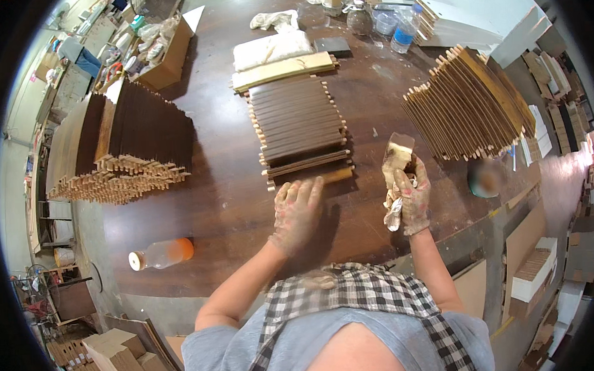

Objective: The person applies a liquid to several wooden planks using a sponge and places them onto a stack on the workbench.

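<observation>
A row of dark brown wooden slats point(294, 113) with pale dowel ends lies in the middle of the table. At its near end is a lighter brown slat point(338, 176). My left hand point(296, 211), in a stained thin glove, reaches to that end with its fingers stretched out; it is slightly blurred, and whether it touches the slat I cannot tell. To the right, above the table, my right hand point(414, 198), gloved too, is closed around a brown-stained pad point(398, 157) with crumpled whitish cloth point(393, 211) hanging below it.
Stacked dark slats point(148, 132) stand at left, more slats point(471, 107) at right. A bottle with orange contents point(165, 253) lies near left. A blurred tub point(484, 179) sits by the right edge. Behind are a white bundle point(271, 50), a water bottle point(406, 31) and a filled carton point(168, 62).
</observation>
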A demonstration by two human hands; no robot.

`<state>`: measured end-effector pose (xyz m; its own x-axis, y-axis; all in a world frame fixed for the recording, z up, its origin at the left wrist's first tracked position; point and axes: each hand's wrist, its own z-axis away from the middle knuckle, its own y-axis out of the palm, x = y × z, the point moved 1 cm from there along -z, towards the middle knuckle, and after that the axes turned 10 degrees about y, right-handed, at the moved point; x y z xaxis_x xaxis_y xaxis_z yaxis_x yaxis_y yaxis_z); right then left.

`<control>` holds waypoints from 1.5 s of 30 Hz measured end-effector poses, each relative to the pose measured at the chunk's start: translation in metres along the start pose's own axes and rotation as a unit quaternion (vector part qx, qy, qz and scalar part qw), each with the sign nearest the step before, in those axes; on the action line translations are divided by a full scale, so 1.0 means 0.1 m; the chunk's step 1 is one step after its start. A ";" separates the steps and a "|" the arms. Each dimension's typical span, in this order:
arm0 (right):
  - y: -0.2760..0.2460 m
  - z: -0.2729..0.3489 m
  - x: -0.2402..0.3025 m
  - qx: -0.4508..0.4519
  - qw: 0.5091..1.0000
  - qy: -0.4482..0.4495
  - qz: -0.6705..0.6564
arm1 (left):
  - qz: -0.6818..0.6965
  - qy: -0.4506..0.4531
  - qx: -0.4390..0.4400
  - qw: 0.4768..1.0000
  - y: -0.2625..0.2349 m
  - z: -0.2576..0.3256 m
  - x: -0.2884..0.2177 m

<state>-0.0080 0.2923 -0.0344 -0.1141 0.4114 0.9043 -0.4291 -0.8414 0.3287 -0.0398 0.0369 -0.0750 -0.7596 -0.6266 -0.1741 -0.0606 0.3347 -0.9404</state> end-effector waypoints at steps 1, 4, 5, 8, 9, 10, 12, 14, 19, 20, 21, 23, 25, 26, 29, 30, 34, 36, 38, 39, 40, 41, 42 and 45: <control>-0.01 0.02 -0.01 -0.011 1.000 0.003 -0.004 | 0.035 -0.001 0.010 0.999 0.00 0.04 -0.05; -0.12 0.08 -0.11 -0.012 1.000 -0.003 -0.014 | 0.088 -0.014 0.028 0.996 -0.12 -0.08 -0.04; -0.10 0.09 -0.11 -0.005 1.000 -0.002 -0.015 | 0.086 -0.010 0.025 0.996 -0.09 -0.12 -0.01; -0.06 0.15 -0.06 0.005 1.000 -0.004 -0.016 | 0.058 0.005 0.066 0.996 -0.07 -0.21 -0.13; -0.02 0.18 -0.01 -0.007 1.000 -0.006 -0.003 | 0.055 0.014 0.077 0.995 -0.05 -0.20 -0.13; -0.02 0.21 0.02 -0.020 1.000 -0.008 0.009 | 0.048 0.001 0.083 0.995 -0.01 -0.16 -0.14; -0.14 0.22 0.01 -0.031 0.999 -0.018 0.011 | 0.032 -0.025 0.097 0.994 0.03 -0.06 -0.18; -0.27 0.24 -0.01 -0.038 0.999 -0.024 0.015 | 0.011 -0.041 0.110 0.993 0.04 0.01 -0.19; -0.34 0.33 -0.08 -0.022 1.000 -0.006 -0.019 | -0.012 -0.047 0.093 0.994 0.05 -0.04 -0.23; -0.31 0.35 -0.08 -0.017 1.000 -0.006 -0.014 | -0.009 -0.056 0.105 0.993 0.03 -0.09 -0.21; -0.25 0.38 -0.04 -0.013 1.000 -0.007 -0.008 | -0.012 -0.061 0.102 0.993 -0.02 -0.15 -0.19; -0.29 0.36 -0.10 -0.020 0.999 -0.029 0.037 | -0.004 -0.067 0.116 0.991 -0.04 -0.24 -0.14; -0.28 0.39 -0.05 -0.023 0.999 -0.011 0.033 | 0.008 -0.083 0.134 0.987 -0.05 -0.28 -0.13; -0.27 0.42 -0.04 -0.024 0.999 -0.001 0.030 | 0.039 -0.090 0.137 0.986 -0.07 -0.25 -0.14; -0.40 0.45 -0.04 -0.021 0.999 -0.008 0.033 | 0.116 -0.102 0.131 0.979 -0.21 -0.14 -0.18; -0.35 0.50 0.02 -0.014 1.000 0.011 0.017 | 0.234 -0.141 0.093 0.957 -0.21 -0.04 -0.14; -0.31 0.50 0.13 0.025 0.993 0.024 0.112 | 0.783 -0.318 -0.042 0.532 -0.34 0.24 -0.14; -0.14 0.39 0.11 0.091 0.970 -0.078 0.212 | 0.905 -0.311 -0.102 0.272 -0.39 0.27 -0.20; 0.09 0.34 0.36 0.171 0.905 -0.152 0.358 | 0.932 -0.269 -0.117 0.214 -0.43 0.28 -0.22; 0.21 0.31 0.49 0.201 0.860 -0.212 0.418 | 0.928 -0.277 -0.116 0.221 -0.48 0.31 -0.26; 0.31 0.30 0.56 0.220 0.866 -0.206 0.398 | 0.924 -0.284 -0.118 0.227 -0.53 0.35 -0.29; 0.39 0.29 0.60 0.238 0.872 -0.200 0.379 | 0.926 -0.270 -0.113 0.237 -0.54 0.37 -0.31; 0.50 0.30 0.64 0.259 0.875 -0.194 0.359 | 0.928 -0.256 -0.111 0.246 -0.56 0.40 -0.32; 0.83 0.31 0.71 0.293 0.822 -0.197 0.446 | 0.903 -0.292 -0.121 0.292 -0.58 0.46 -0.38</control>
<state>-0.0238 0.2409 0.0659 0.1991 -0.5103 0.8366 0.1861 -0.8185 -0.5435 0.0221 0.0087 -0.0270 0.5403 0.7350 -0.4097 0.0004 0.4867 0.8735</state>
